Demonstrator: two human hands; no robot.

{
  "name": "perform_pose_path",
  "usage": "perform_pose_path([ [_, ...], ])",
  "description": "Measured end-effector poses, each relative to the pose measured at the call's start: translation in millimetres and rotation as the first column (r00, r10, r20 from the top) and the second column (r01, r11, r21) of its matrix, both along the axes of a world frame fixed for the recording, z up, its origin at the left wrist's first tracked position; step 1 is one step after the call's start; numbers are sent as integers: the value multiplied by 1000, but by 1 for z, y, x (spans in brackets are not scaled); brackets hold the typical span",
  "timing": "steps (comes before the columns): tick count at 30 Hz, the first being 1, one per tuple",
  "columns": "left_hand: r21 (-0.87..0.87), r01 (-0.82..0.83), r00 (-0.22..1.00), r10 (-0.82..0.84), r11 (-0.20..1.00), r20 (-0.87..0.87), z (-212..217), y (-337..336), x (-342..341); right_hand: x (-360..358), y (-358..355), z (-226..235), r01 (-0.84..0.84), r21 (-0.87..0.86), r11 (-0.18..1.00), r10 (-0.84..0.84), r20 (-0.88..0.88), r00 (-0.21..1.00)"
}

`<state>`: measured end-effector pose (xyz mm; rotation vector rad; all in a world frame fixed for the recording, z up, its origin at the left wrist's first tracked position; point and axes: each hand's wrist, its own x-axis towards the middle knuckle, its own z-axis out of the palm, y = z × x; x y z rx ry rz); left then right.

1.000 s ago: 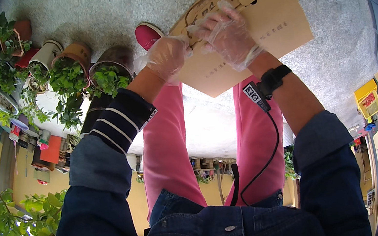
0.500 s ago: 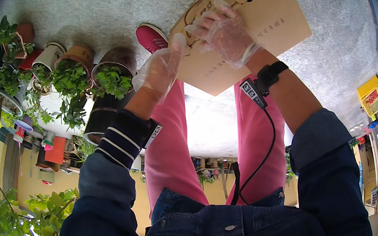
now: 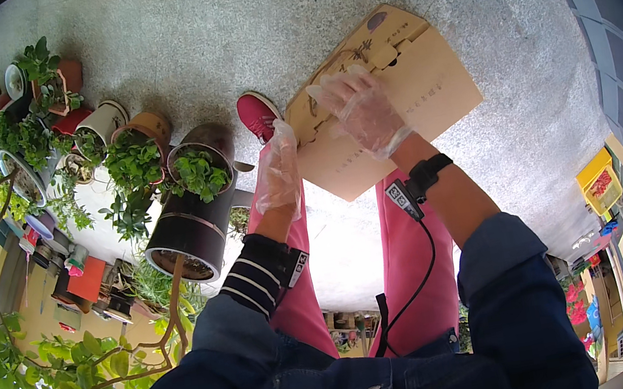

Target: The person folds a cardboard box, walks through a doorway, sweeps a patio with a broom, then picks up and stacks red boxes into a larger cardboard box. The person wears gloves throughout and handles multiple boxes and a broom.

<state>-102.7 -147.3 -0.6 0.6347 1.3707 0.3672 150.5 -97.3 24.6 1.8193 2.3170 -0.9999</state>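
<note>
Speckled grey floor [image 3: 221, 38] in daylight, potted plants [image 3: 136, 165] clustered at left.

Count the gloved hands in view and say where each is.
2. The left hand hangs free beside the cardboard box; the right hand rests on the box's top.

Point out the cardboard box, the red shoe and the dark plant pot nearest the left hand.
cardboard box [image 3: 426, 95]: head view, on its bare flat panel.
red shoe [image 3: 258, 115]: head view, on the toe top.
dark plant pot [image 3: 191, 230]: head view, on its outer wall.
</note>
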Motion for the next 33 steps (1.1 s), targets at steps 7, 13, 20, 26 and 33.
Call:
perform_pose_path([
  [7,127,779,536,-548,613,-642,20,-19,8,81,-55,21,501,212,839,-539,205,817],
  [13,-318,321,819,-430,892,-379,39,6,20,78,-107,-13,932,-357,-59,-997,60,-40],
  [20,-560,-233,909,-27,795,-417,48,16,16,52,-50,0,808,-590,9,-977,-179,-120],
  [26,-711,-124,916,355,692,185,26,-21,-35,40,41,-10,599,-628,497,-832,-541,123],
  [33,-604,-135,981,21,786,-192,39,72,26,20,-20,-2,662,-736,-145,-973,226,37],
])
